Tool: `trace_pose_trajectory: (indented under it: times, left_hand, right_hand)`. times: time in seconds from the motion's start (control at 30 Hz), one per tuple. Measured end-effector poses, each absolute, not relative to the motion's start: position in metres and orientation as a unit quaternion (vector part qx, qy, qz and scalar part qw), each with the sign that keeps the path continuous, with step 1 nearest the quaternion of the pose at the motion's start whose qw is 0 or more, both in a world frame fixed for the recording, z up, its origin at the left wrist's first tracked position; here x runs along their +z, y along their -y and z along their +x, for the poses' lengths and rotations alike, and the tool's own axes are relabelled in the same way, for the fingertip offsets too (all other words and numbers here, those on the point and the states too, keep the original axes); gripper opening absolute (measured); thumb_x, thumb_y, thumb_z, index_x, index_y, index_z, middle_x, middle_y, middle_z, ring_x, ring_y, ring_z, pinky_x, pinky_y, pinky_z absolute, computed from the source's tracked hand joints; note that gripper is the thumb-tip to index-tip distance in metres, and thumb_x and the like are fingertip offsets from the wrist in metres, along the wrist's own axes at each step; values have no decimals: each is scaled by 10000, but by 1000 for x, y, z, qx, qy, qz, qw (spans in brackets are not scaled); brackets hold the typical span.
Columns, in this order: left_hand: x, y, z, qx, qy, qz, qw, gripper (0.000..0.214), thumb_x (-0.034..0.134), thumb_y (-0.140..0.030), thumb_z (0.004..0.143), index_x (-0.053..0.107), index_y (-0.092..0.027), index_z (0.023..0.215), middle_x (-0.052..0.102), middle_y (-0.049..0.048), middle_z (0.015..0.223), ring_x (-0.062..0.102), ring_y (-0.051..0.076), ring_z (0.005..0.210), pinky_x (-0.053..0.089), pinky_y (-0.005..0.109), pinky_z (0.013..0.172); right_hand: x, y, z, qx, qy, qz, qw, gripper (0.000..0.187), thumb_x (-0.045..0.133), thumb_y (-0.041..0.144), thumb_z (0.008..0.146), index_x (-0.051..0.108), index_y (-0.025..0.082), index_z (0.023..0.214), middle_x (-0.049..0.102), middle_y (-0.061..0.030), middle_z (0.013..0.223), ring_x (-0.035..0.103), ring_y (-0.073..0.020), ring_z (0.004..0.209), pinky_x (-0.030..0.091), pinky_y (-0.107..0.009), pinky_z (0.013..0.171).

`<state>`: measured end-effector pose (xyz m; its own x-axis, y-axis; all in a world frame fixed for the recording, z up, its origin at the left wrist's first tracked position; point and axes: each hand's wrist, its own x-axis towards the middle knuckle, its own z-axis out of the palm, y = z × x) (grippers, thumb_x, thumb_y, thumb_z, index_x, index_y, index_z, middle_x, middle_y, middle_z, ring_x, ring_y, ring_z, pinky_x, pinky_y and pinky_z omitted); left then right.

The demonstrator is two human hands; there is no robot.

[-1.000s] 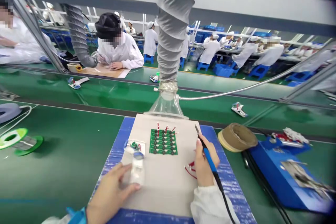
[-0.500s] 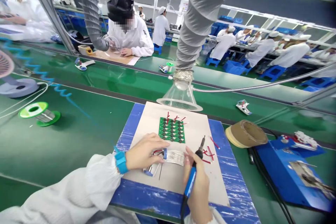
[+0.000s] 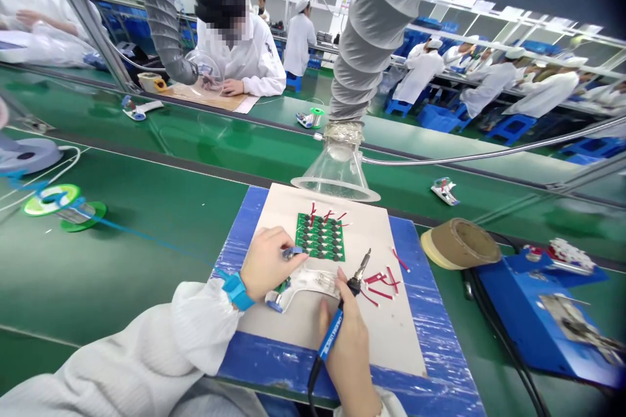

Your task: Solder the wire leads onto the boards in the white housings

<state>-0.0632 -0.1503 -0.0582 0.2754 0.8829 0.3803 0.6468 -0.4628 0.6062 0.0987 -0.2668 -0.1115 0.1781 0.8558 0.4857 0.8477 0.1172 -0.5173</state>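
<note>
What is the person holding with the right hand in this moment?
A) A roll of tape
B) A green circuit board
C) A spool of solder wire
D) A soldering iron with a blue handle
D. The right hand grips the blue handle of the soldering iron, with the metal tip pointing up past the fingers.

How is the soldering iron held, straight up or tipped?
Tipped: the soldering iron leans in the right hand, its metal tip slanting away from the person.
</note>
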Motion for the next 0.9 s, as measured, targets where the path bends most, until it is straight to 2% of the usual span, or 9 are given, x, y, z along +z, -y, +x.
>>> trace_pose_trajectory:
  times: [0.1, 0.23, 0.27, 0.33, 0.4, 0.53, 0.6, 0.73, 0.9]
  left_hand:
    - [-58, 151, -60, 276, -483, 821, 128, 198, 806, -266, 721, 646, -154, 749, 674, 44, 787, 637, 236, 778, 478, 397, 780]
    - [-55, 155, -71, 296, -441, 837, 133, 495, 780, -426, 754, 625, -118, 1109, 673, 117, 1006, 626, 294, 943, 499, 442, 843]
    - [-53, 158, -74, 324, -431, 831, 135, 495, 730, -413, 809, 588, -112, 1176, 665, 122, 1024, 621, 283, 962, 503, 428, 853]
    - [-48, 169, -80, 373, -412, 816, 156, 319, 572, -295, 931, 559, -135, 1207, 661, 99, 993, 630, 227, 927, 516, 355, 828]
    - [-43, 185, -83, 384, -385, 814, 206, 256, 438, -173, 974, 550, -184, 1204, 671, 53, 925, 651, 168, 846, 522, 275, 779]
    - [-40, 214, -80, 335, -294, 833, 328, 383, 430, -127, 969, 409, -253, 1330, 734, -19, 893, 707, 120, 804, 531, 196, 765]
    - [-40, 218, -78, 319, -274, 830, 366, 332, 468, -137, 961, 448, -271, 1265, 750, -29, 922, 722, 110, 807, 534, 175, 746]
    - [-36, 210, -79, 299, -277, 812, 418, 132, 531, -149, 943, 575, -251, 1016, 736, -45, 838, 715, 86, 730, 526, 142, 667]
    - [-26, 203, -82, 283, -244, 786, 492, 80, 526, -164, 940, 598, -192, 920, 720, 1, 796, 708, 98, 704, 528, 158, 637]
  right_hand:
    - [-109, 266, 99, -5, 642, -660, 390, 480, 488, 277, 945, 394, 147, 1397, 565, -171, 1358, 584, -244, 1223, 573, -381, 923]
    - [-104, 267, 99, -13, 640, -650, 410, 483, 491, 247, 939, 390, 154, 1402, 571, -171, 1348, 585, -239, 1221, 570, -386, 933]
    - [-102, 268, 99, -8, 631, -653, 419, 483, 499, 244, 935, 395, 159, 1399, 568, -168, 1353, 583, -239, 1225, 564, -392, 945]
    - [-97, 270, 95, 12, 601, -660, 450, 469, 514, 240, 929, 413, 176, 1383, 581, -155, 1336, 599, -234, 1204, 559, -402, 956]
    - [-90, 270, 87, 39, 575, -648, 499, 436, 520, 234, 926, 431, 189, 1350, 616, -142, 1277, 632, -225, 1148, 566, -405, 939]
    - [-81, 271, 68, 58, 547, -587, 594, 369, 535, 178, 912, 443, 197, 1269, 658, -21, 864, 675, -138, 769, 597, -296, 736]
    - [-80, 273, 60, 74, 538, -577, 610, 354, 529, 128, 904, 456, 211, 1240, 585, 31, 760, 612, -96, 645, 568, -241, 656]
    - [-81, 278, 54, 201, 507, -539, 642, 365, 500, 138, 923, 416, 225, 1268, 554, 25, 780, 598, -102, 673, 555, -262, 652]
    - [-78, 276, 58, 259, 450, -518, 679, 396, 528, 173, 924, 394, 242, 1290, 543, 43, 738, 594, -104, 609, 541, -241, 569]
